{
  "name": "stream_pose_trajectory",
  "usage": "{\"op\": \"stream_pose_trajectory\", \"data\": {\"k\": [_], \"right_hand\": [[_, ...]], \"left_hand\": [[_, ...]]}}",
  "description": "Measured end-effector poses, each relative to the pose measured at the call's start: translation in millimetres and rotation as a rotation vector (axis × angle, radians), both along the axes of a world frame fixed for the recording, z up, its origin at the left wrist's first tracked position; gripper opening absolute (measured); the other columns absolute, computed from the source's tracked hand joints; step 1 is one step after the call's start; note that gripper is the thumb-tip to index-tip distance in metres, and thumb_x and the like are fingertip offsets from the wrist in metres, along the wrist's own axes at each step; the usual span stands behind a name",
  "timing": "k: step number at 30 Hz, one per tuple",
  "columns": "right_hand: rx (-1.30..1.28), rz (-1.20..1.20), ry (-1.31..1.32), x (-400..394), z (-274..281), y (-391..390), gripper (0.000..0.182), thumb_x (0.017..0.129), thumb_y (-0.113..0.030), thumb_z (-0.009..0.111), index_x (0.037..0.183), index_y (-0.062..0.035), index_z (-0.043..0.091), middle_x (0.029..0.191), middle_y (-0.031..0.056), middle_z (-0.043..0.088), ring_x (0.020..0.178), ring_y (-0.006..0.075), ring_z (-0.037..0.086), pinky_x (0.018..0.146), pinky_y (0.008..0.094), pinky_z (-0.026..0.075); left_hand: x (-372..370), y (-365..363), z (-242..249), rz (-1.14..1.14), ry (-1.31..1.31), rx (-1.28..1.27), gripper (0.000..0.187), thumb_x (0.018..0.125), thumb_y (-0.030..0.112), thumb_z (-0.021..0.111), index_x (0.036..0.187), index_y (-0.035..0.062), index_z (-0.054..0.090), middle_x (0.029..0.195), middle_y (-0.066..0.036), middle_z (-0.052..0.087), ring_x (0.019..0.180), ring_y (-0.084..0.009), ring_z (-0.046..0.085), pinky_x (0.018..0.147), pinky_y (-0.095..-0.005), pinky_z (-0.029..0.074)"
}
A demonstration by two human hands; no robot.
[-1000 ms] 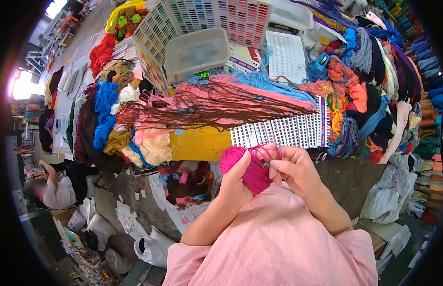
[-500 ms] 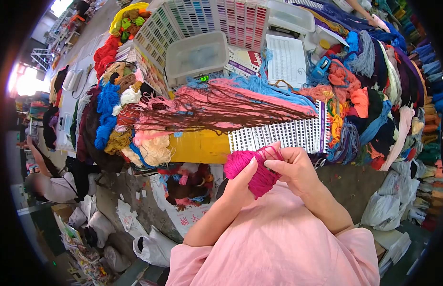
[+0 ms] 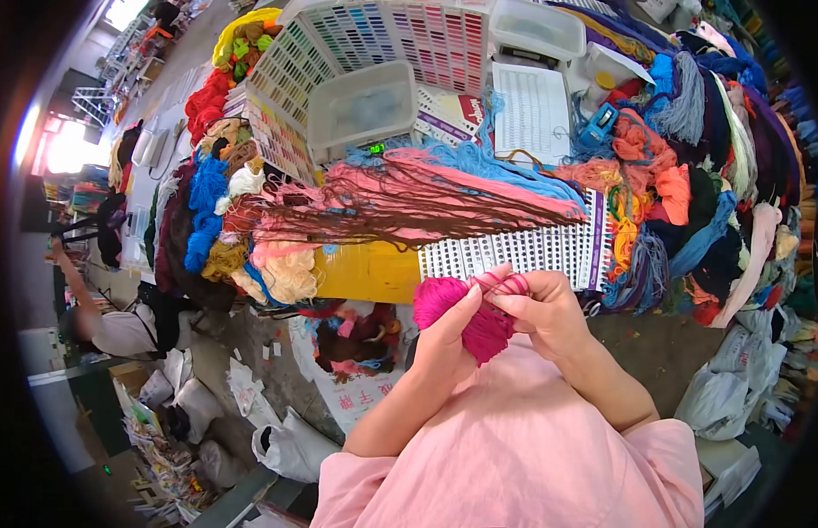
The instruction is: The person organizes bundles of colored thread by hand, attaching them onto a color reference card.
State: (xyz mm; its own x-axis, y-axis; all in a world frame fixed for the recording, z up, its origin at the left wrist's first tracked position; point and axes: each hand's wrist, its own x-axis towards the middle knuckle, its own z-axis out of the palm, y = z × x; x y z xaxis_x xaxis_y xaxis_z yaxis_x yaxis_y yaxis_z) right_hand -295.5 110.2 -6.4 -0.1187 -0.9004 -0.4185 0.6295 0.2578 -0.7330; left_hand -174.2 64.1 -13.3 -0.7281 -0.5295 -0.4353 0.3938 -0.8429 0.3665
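Observation:
A bundle of magenta yarn lies in my left hand, whose thumb presses on it from the front. My right hand pinches strands at the bundle's upper right, with thumb and forefinger together. A few strands loop between the two hands. Beyond them, long dark brown strands lie over pink yarn and light blue yarn on the table. A white card with rows of holes is just past my fingers, beside a yellow surface.
Colour sample boards stand at the back behind a clear plastic bin. Printed sheets and a blue device are at the back right. Heaped yarn covers both table ends. Another person is at far left.
The view has shifted slightly. My right hand has drawn the magenta strands a little, and they now stretch in loops between my fingers.

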Motion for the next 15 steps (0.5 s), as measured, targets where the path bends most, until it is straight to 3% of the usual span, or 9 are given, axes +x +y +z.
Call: {"op": "stream_pose_trajectory", "data": {"k": [4,6,7,8,10,11,12,14,15], "right_hand": [[-0.102,-0.018,-0.076,-10.2,-9.0,4.2,0.004,0.072,-0.002,0.054,0.073,0.0008,0.056,0.058,-0.0018,0.045,0.048,0.0025,0.036,0.043,0.0163,0.027],[-0.025,0.125,-0.443,-25.5,-5.0,8.1,0.002,0.072,-0.001,0.053,0.074,-0.0003,0.055,0.058,-0.0008,0.044,0.048,0.0041,0.037,0.044,0.0169,0.028],[0.018,0.196,-0.626,-35.5,-4.7,11.3,0.002,0.072,-0.001,0.053,0.074,-0.0008,0.054,0.057,-0.0002,0.044,0.048,0.0049,0.037,0.044,0.0172,0.029],[-0.007,0.264,-0.673,-45.5,-13.1,17.9,0.004,0.073,0.0,0.051,0.075,-0.0027,0.052,0.058,0.0006,0.045,0.048,0.0061,0.039,0.043,0.0173,0.029],[0.112,0.256,-0.05,-70.1,-9.7,25.4,0.005,0.073,0.001,0.05,0.072,-0.0037,0.052,0.059,0.0004,0.047,0.049,0.006,0.04,0.043,0.0171,0.029],[0.089,0.095,-0.103,-89.4,-21.7,23.9,0.006,0.072,0.001,0.05,0.072,-0.0042,0.053,0.06,-0.0009,0.048,0.05,0.0046,0.041,0.043,0.0173,0.031],[0.034,-0.041,0.485,-108.8,-27.8,18.5,0.006,0.072,0.002,0.05,0.07,-0.0041,0.053,0.065,-0.0012,0.048,0.048,0.0033,0.04,0.042,0.0168,0.031],[-0.047,-0.299,0.256,-151.4,-37.8,6.9,0.005,0.074,0.0,0.049,0.077,-0.0039,0.049,0.092,0.0064,0.053,0.048,0.0033,0.04,0.038,0.0126,0.03],[-0.139,-0.306,0.012,-165.8,-42.4,5.6,0.006,0.078,-0.004,0.046,0.084,-0.0033,0.047,0.103,0.0111,0.05,0.052,0.0045,0.041,0.036,0.0121,0.031]], "left_hand": [[-12.0,3.6,-1.6,0.06,-0.039,-0.02,0.027,0.084,0.02,0.041,0.102,0.0002,0.044,0.1,-0.009,0.047,0.092,-0.0172,0.047,0.078,-0.0307,0.039],[-8.7,7.0,-19.6,0.089,-0.08,-0.088,0.022,0.084,0.02,0.038,0.087,0.0028,0.051,0.093,-0.008,0.049,0.087,-0.0154,0.048,0.073,-0.0282,0.04],[-8.5,6.7,-28.8,0.155,0.034,-0.027,0.022,0.085,0.018,0.035,0.07,0.0072,0.046,0.082,-0.003,0.049,0.072,-0.0095,0.05,0.064,-0.0246,0.04],[-0.4,1.2,-37.9,0.151,0.253,0.088,0.022,0.086,0.018,0.034,0.069,0.008,0.045,0.074,-0.001,0.048,0.062,-0.007,0.048,0.059,-0.0225,0.039],[25.0,-15.9,-51.6,0.243,0.56,0.302,0.02,0.084,0.015,0.036,0.066,0.0094,0.042,0.061,0.003,0.044,0.047,-0.0043,0.042,0.05,-0.0199,0.037],[40.1,-24.9,-58.1,0.345,0.646,0.397,0.019,0.083,0.013,0.038,0.064,0.0101,0.04,0.055,0.004,0.042,0.042,-0.0041,0.038,0.045,-0.0195,0.036],[62.2,-34.5,-67.4,0.459,0.641,0.416,0.021,0.083,0.013,0.037,0.062,0.0101,0.039,0.053,0.004,0.04,0.04,-0.0048,0.037,0.043,-0.0185,0.035],[125.8,-52.5,-104.4,0.651,0.498,0.404,0.022,0.083,0.012,0.034,0.061,0.0098,0.037,0.05,0.003,0.039,0.038,-0.006,0.036,0.042,-0.0174,0.034],[167.4,-54.2,-131.5,0.721,0.359,0.386,0.022,0.083,0.012,0.033,0.061,0.0094,0.038,0.049,0.002,0.039,0.038,-0.0065,0.037,0.042,-0.0173,0.035]]}}
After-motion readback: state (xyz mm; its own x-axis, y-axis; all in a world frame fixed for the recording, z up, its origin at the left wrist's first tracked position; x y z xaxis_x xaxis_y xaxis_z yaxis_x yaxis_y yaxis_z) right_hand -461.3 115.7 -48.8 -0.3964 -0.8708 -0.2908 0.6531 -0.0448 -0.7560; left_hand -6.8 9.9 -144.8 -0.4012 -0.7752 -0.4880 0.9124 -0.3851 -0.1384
